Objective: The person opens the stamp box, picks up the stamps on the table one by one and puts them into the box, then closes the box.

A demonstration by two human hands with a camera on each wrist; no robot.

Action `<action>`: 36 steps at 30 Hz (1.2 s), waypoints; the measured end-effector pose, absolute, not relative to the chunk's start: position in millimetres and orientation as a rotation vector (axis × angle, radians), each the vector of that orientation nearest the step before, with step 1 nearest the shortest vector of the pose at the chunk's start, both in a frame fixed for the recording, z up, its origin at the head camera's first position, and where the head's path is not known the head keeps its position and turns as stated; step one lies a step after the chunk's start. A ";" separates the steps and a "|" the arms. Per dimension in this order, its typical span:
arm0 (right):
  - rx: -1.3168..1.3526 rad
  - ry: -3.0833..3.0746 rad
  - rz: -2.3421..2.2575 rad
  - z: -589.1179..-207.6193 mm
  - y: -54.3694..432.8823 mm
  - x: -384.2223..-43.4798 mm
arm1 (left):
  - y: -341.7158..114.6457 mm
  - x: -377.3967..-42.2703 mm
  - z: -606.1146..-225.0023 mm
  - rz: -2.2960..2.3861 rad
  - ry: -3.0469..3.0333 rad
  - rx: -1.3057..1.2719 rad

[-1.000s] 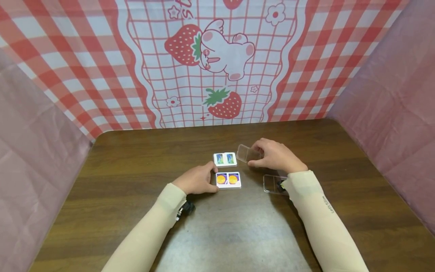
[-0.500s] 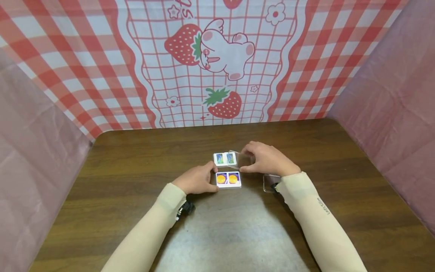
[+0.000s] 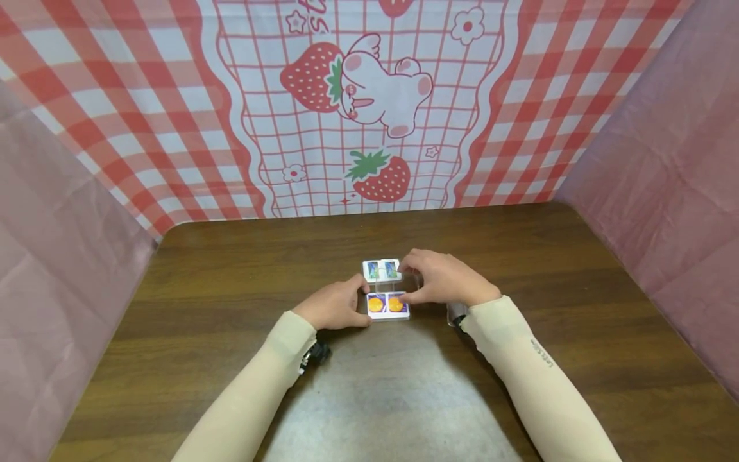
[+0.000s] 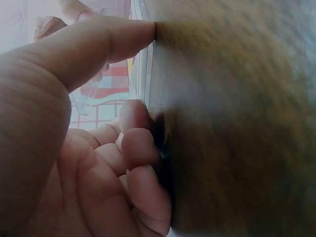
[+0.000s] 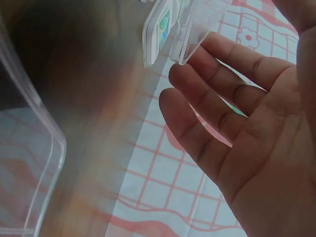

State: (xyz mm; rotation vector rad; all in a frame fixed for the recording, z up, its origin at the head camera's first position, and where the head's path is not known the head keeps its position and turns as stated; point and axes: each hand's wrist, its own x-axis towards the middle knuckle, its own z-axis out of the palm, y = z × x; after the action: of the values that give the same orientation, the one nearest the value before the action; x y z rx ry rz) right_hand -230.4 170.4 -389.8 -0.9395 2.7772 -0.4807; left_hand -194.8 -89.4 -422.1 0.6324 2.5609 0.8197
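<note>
My left hand (image 3: 337, 305) rests on the table at the left end of a flat clear case with two orange-fruit pictures (image 3: 388, 307), gripping that end between thumb and forefinger. Behind it lies a similar case with two blue-green pictures (image 3: 381, 270). From the right, my right hand (image 3: 447, 276) pinches a transparent plastic lid (image 5: 202, 29) and holds it over the two cases. Through the lid the pictures remain visible, and its outline is faint in the head view. The right wrist view shows the lid tilted beside a case.
Another clear plastic lid (image 5: 29, 163) lies on the table under my right wrist, mostly covered by the sleeve in the head view. The brown wooden table (image 3: 248, 256) meets a strawberry-print cloth (image 3: 358, 115) at the back. Pink cloths (image 3: 664, 141) hang at both sides.
My right hand has carried the clear lid leftward and slightly toward me, from beside the cases to above them. My left hand and both cases have stayed in place.
</note>
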 end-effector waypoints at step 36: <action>-1.031 2.652 -0.374 -399.4 152.4 -222.3 | -90.5 -196.8 -427.4 0.832 2.553 0.640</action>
State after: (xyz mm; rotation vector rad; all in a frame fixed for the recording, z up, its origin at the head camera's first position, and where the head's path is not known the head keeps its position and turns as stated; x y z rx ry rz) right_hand -222.3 152.4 -399.4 -1.0310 2.6519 -0.3739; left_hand -196.8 -90.5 -427.4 0.6403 2.5528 0.8324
